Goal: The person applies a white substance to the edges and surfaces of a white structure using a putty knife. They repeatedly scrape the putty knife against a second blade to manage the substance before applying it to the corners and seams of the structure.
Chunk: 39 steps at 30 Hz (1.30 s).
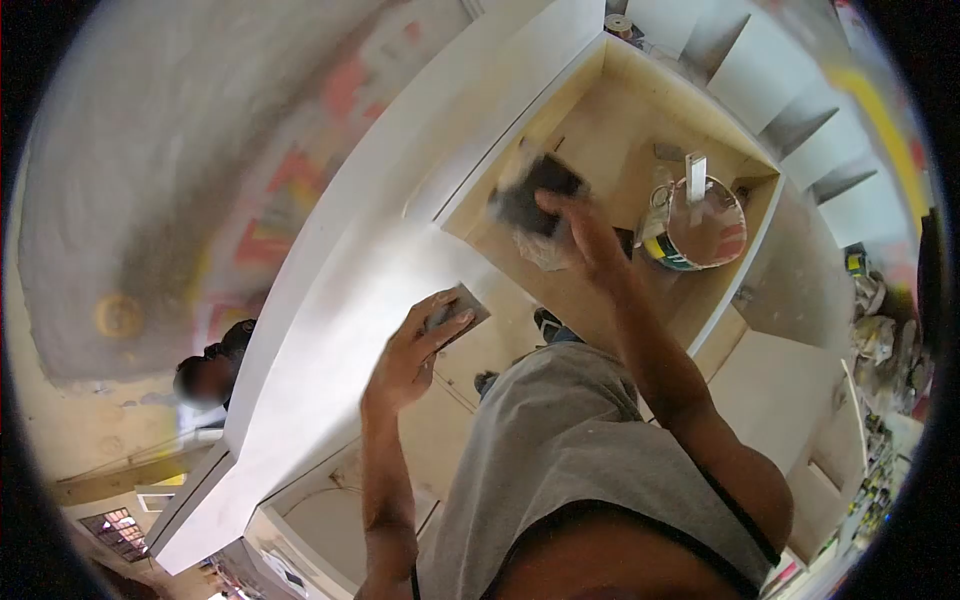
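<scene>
My left hand (398, 362) is closed round a small grey rectangular pad (466, 318), which it holds close over the white panel (345, 225). My right hand (578, 222) grips a dark, flat, roughly rectangular piece (540, 192) with the thumb on top. Motion blurs this piece, and I cannot tell its exact kind. It is over the open wooden box-like compartment (615, 110). Crumpled clear plastic (540, 252) shows just below it. Right of that hand stands a paint-smeared bucket (738, 250), with a pale flat stick (696, 170) upright in it.
White shelving with dividers (735, 45) runs along the upper right. A small roll (619, 25) sits at the compartment's far corner. Another person (212, 365) is beyond the panel at left. Bags and clutter (875, 335) line the right edge. My shoes (546, 322) are below the panel.
</scene>
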### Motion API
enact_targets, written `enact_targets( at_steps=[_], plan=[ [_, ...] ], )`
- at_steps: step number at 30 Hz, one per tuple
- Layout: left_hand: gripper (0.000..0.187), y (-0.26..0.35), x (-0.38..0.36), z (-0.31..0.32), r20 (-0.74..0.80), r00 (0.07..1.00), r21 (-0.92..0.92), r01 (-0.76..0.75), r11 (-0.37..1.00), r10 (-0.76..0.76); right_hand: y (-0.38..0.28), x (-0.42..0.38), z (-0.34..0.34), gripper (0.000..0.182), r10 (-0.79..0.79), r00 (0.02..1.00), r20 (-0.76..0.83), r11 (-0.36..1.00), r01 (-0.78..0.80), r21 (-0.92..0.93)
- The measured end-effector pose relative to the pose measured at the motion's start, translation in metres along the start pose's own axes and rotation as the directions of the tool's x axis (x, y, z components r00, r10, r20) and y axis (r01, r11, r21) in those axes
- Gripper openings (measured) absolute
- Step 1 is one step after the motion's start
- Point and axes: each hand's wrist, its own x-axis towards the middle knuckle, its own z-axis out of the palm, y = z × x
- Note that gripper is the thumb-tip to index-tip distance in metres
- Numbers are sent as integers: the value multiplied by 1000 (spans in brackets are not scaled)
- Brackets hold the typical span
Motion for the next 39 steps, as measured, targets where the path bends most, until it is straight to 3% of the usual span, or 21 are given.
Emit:
enact_targets(
  at_steps=[2, 4, 6, 7, 9, 10, 11, 13, 14, 15, 17, 20, 22, 24, 26, 28, 31, 33, 34, 36, 39],
  plan=[
    [64, -7, -3, 18, -210, 975, -237, -124, 964, 73, -17, 52, 2, 32, -419, 901, -111, 831, 332, -446],
    [62, -2, -7, 31, -289, 955, -308, -155, 939, 62, -27, 126, -28, 34, -623, 781, 55, 586, 511, -629],
    [57, -1, -12, 39, -400, 912, -472, -118, 873, -93, -40, 151, -17, 32, -801, 598, 19, 302, 432, -850],
    [57, -2, -17, 43, -399, 912, -472, -116, 874, -94, -40, 167, -18, 32, -801, 599, 17, 304, 431, -850],
    [58, -8, -31, 50, -443, 887, -522, -138, 842, -129, -33, 192, -18, 31, -904, 410, 116, 128, 521, -844],
    [63, -12, -36, 50, -451, 886, -518, -162, 840, -107, -25, 191, -9, 31, -921, 386, 57, 164, 515, -841],
    [63, -20, -44, 53, -450, 886, -520, -162, 839, -108, -18, 188, -3, 31, -921, 386, 57, 163, 514, -842],
    [38, -37, -60, 63, -542, 811, -565, -156, 810, -221, -5, 179, 2, 31, -928, 364, 78, 117, 484, -867],
    [47, -42, -66, 67, -560, 794, -557, -149, 817, -237, -3, 172, -1, 31, -884, 463, 63, 183, 467, -865],
    [47, -43, -66, 66, -557, 795, -560, -147, 815, -239, -6, 175, -9, 31, -884, 464, 61, 184, 464, -866],
    [63, -40, -67, 63, -482, 743, -800, -159, 578, -464, -13, 189, -28, 30, -887, 447, 117, 189, 583, -790],
    [76, -33, -56, 54, -472, 685, -850, -188, 491, -555, -28, 195, -20, 29, -899, 437, 28, 232, 529, -816],
    [71, -33, -50, 46, -491, 690, -849, -244, 468, -532, -28, 196, -12, 29, -897, 441, 9, 232, 489, -841],
    [67, -35, -48, 46, -512, 685, -847, -303, 436, -518, -15, 189, -7, 28, -912, 403, 71, 135, 460, -877],
    [66, -38, -52, 47, -471, 673, -882, -347, 318, -571, 5, 177, 6, 27, -909, 407, 93, 130, 487, -864],
    [69, -51, -63, 52, -432, 704, -901, -308, 305, -564, 27, 160, 25, 27, -908, 407, 103, 129, 504, -854],
    [68, -48, -61, 59, -386, 712, -919, -242, 311, -587, 56, 135, 51, 39, -887, 439, 143, 106, 496, -862],
    [63, -51, -63, 66, -354, 742, -931, -224, 287, -570, 73, 119, 62, 57, -852, 455, 257, 36, 542, -840],
    [60, -54, -66, 69, -337, 742, -940, -232, 250, -580, 82, 113, 67, 57, -852, 457, 256, 38, 541, -840],
    [59, -53, -64, 70, -338, 749, -941, -247, 233, -571, 99, 106, 75, 74, -806, 506, 307, 19, 541, -840],
    [59, -44, -60, 65, -331, 746, -944, -260, 205, -578, 120, 96, 84, 81, -763, 560, 323, 47, 546, -836]
  ],
)
